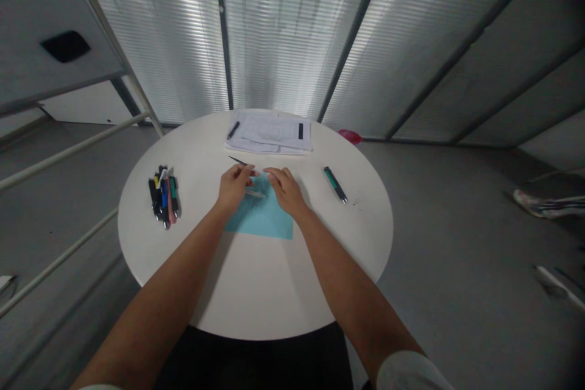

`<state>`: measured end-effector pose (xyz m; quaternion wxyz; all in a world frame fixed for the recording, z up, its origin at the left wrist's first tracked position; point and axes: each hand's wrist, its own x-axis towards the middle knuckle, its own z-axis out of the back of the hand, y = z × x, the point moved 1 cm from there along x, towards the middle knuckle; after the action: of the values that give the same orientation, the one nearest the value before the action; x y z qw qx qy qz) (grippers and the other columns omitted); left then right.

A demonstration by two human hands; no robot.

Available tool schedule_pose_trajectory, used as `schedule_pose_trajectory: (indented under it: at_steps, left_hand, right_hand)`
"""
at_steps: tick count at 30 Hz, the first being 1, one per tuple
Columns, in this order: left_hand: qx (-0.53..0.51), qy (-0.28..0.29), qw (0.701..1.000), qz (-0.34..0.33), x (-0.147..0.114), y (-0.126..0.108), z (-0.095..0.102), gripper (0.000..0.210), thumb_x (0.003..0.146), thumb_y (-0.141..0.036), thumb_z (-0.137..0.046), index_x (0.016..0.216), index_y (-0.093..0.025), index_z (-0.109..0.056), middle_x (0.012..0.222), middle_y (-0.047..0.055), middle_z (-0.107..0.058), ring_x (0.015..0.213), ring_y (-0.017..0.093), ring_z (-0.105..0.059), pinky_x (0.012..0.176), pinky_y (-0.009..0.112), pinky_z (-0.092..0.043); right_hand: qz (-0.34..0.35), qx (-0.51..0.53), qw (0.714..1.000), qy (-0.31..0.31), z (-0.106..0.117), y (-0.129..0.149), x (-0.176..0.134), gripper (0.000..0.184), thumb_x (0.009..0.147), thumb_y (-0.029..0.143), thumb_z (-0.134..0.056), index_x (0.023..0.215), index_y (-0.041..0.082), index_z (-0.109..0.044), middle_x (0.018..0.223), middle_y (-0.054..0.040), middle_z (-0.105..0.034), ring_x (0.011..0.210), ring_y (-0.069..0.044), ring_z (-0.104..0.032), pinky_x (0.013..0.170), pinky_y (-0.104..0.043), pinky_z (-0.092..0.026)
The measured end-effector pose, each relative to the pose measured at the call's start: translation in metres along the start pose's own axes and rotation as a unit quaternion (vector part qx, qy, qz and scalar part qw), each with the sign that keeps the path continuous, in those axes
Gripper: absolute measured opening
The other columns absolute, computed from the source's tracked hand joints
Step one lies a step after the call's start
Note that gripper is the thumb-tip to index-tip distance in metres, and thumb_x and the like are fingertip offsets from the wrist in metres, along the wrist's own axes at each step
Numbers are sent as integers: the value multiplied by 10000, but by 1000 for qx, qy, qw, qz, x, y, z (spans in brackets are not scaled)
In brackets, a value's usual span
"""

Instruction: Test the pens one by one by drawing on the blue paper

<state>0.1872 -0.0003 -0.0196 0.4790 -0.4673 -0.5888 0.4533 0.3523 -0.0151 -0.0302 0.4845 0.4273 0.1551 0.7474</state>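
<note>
Over a light blue sheet (pixel 261 219) on the round white table, my two hands are close together. My left hand (pixel 234 187) is closed in a pinch on a thin dark stick, which looks like a pen refill (pixel 237 161) and slants out past the fingers to the upper left. My right hand (pixel 286 190) has its thumb and fingers bent together just beside the left fingertips; what they hold, if anything, is too small to make out. Below the fingers, a clear narrow tube-like piece (pixel 255 194) shows against the blue sheet.
A bunch of pens (pixel 164 198) lies at the left of the round table (pixel 260 292). One black and green pen (pixel 335 184) rests at the right, near small dark specks. Printed papers (pixel 269 132) with a short black pen (pixel 233 130) on them occupy the far edge.
</note>
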Motion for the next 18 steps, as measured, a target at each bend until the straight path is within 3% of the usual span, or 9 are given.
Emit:
schedule_pose_trajectory:
  at_steps: [6, 13, 18]
  left_hand:
    - [-28, -7, 999, 21, 4, 4, 3, 259, 763, -409, -668, 789, -152, -648, 760, 62, -688, 497, 84, -517, 542, 252, -426]
    - [13, 23, 1000, 5, 2, 2, 3, 280, 771, -435, -662, 758, -156, -639, 764, 73, -693, 480, 82, -498, 519, 257, -414]
    - [69, 32, 997, -27, 1, 3, 4, 294, 798, -443, -635, 715, -162, -659, 625, 43, -635, 473, 94, -478, 513, 257, -398]
  right_hand:
    - [18, 8, 1000, -10, -2, -2, 1, 346, 978, 428, -408, 1172, 294, -661, 960, -44, -546, 871, -163, -568, 831, -313, -495]
    - [25, 11, 1000, -12, -3, -3, 1, 321, 979, 403, -415, 1123, 256, -662, 1021, -54, -605, 917, -169, -596, 843, -311, -492]
    - [19, 1, 1000, -4, -2, -1, 1, 319, 966, 434, -439, 1104, 251, -661, 1026, -55, -600, 916, -166, -601, 853, -304, -494]
